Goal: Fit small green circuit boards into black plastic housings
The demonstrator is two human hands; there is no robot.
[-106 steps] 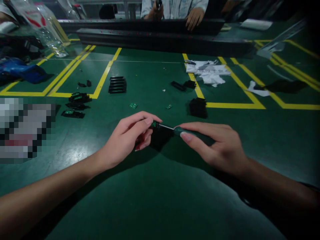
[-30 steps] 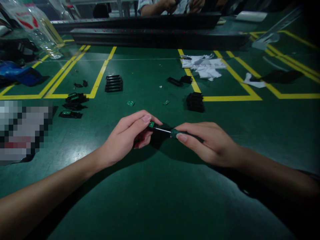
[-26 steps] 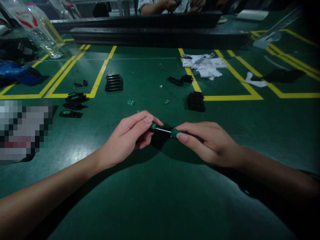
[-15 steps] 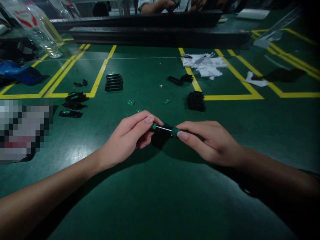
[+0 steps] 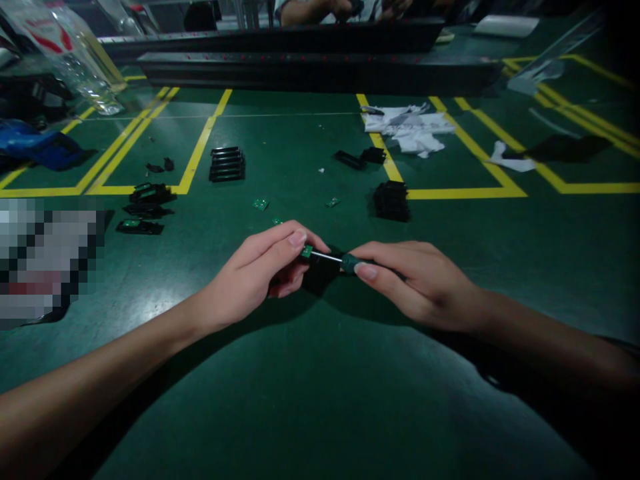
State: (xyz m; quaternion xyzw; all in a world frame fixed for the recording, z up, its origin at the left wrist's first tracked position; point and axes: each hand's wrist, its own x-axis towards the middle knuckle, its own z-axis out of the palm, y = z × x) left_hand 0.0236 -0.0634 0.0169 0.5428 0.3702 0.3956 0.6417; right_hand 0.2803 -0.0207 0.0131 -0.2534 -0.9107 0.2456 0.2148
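Note:
My left hand (image 5: 255,273) pinches a small black part with a green circuit chip (image 5: 307,251) at its tip, just above the green table. My right hand (image 5: 415,280) is closed around a green-handled screwdriver (image 5: 349,263). The screwdriver's thin metal shaft points left and its tip meets the chip. Both hands sit at the middle of the view, close together.
Loose green chips (image 5: 261,204) lie just beyond my hands. Black plastic parts lie in stacks (image 5: 227,164) (image 5: 393,200) and in a loose group at the left (image 5: 147,200). White paper scraps (image 5: 410,130) lie farther back. Another person's hands (image 5: 345,8) work across a dark rail (image 5: 310,67).
Almost nothing has moved. My right hand has crept slightly left along the screwdriver, and the view has shifted a little.

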